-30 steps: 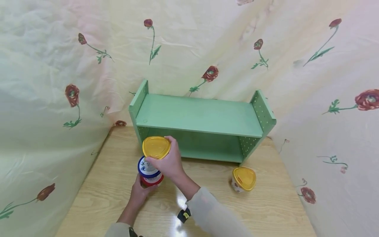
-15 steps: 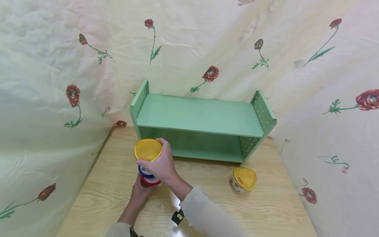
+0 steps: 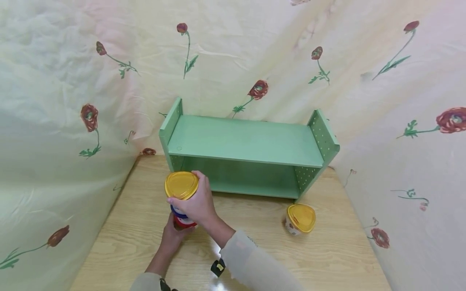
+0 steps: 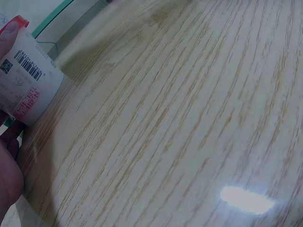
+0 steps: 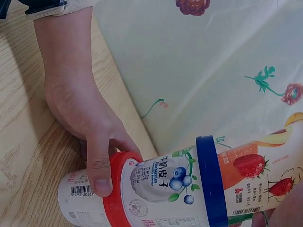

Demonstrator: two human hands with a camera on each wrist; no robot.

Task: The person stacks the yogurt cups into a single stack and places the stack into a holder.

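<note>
Three tubs stand stacked on the table, left of centre in the head view. At the bottom is a white tub with a red lid (image 4: 33,71); my left hand (image 3: 171,237) grips it, thumb against the lid's rim in the right wrist view. On it sits a blueberry-printed tub with a blue lid (image 5: 165,182). A strawberry-printed tub with a yellow lid (image 3: 181,185) is on top, its base against the blue lid. My right hand (image 3: 198,203) holds this top tub round its side, fingers and thumb near the lid. Its far side is hidden.
A green two-tier shelf (image 3: 244,139) stands behind the stack, against a flower-printed cloth wall. Another yellow-lidded tub (image 3: 300,218) is on the wooden table (image 3: 338,250) at the right. A black strap piece (image 3: 218,267) shows beside the right sleeve.
My right hand has moved left with the yellow-lidded tub, bringing it from beside and above the blue lid onto it. In the last half second it barely moves. The left hand stays put.
</note>
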